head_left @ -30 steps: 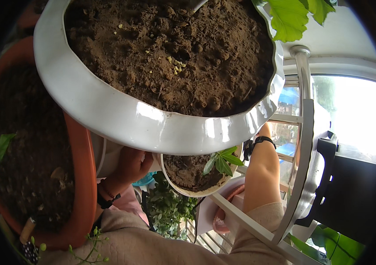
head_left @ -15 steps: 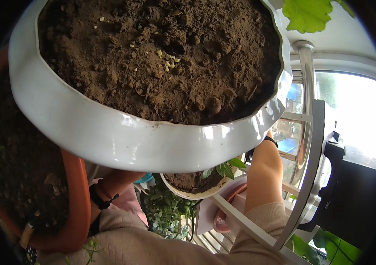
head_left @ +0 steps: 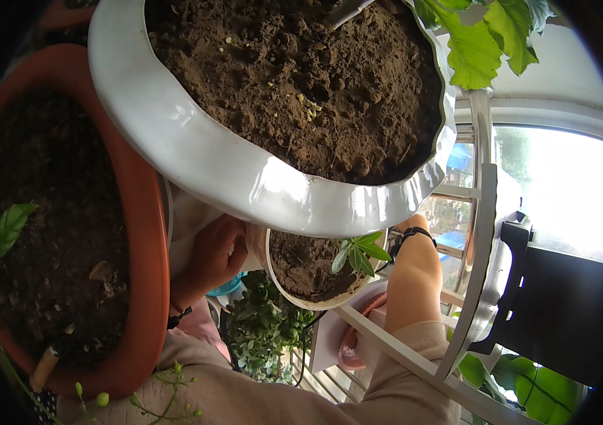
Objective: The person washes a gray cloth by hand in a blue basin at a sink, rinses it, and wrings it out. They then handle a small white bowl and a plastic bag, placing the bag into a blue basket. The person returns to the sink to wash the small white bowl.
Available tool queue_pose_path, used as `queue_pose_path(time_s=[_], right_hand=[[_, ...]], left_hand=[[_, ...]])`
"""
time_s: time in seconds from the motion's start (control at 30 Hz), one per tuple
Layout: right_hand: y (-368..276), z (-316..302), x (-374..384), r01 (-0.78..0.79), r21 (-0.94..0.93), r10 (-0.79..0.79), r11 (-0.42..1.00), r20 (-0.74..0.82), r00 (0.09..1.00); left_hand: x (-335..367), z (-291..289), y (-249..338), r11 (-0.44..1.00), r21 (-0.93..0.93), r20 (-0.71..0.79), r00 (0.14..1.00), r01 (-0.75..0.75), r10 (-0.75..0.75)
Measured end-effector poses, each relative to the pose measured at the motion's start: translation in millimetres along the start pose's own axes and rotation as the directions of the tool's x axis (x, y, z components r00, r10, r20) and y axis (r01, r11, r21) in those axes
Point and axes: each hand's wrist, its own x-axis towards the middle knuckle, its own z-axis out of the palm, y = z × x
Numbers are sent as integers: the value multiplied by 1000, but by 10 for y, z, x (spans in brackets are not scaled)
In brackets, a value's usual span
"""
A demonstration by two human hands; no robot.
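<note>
Centrally, just below the large white pot (head_left: 223, 173), sits the small pot (head_left: 323, 304), the upper part of its mouth cut off from view by the white pot's wavy, glossy rim.

Appearance of small pot: pale cream to white, round-mouthed, rim stained brownish along the lower right inside edge. Fill is brown, lumpy soil (head_left: 305, 269). A young plant (head_left: 359, 253) stands toward the right side; pointed green leaflets spread from one point, some reaching over the rim, the leftmost paler.

Hands: left hand (head_left: 218, 249) at the small pot's left wall, fingers partly curled; fingertips not clear, so cannot tell whether it grips the wall or only rests near it. Right hand (head_left: 409, 224) mostly hidden beyond the small pot's right side, under the white pot's edge; its opening and any hold cannot be told. Dark wristband (head_left: 415, 235) on the right wrist.

Surroundings: white pot holds brown soil with pale yellow granules (head_left: 308, 106) scattered near the middle; terracotta planter (head_left: 147, 212) at left, beside the white pot.
</note>
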Motion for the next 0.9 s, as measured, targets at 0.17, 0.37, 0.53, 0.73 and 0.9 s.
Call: queue_pose_path(time_s=[0.17, 0.37, 0.53, 0.73, 0.9], right_hand=[[37, -70, -11, 17, 170, -16, 985, -6, 1000], [217, -309, -407, 111, 958, 52, 265, -130, 990], [258, -381, -1269, 128, 940, 166, 315, -188, 968], [241, -270, -2087, 375, 909, 185, -179, -343, 921], [218, -115, -2383, 306, 659, 68, -687, -361, 930]], left_hand=[[-14, 9, -9, 1000, 7, 1, 1000, 4, -4], [-49, 41, -56, 999, -43, 9, 1000, 25, -25], [-60, 70, -86, 1000, -25, -22, 1000, 2, -2], [-67, 106, -122, 999, -1, -66, 997, -35, 35], [-74, 121, -183, 998, -1, -59, 996, -67, 66]])
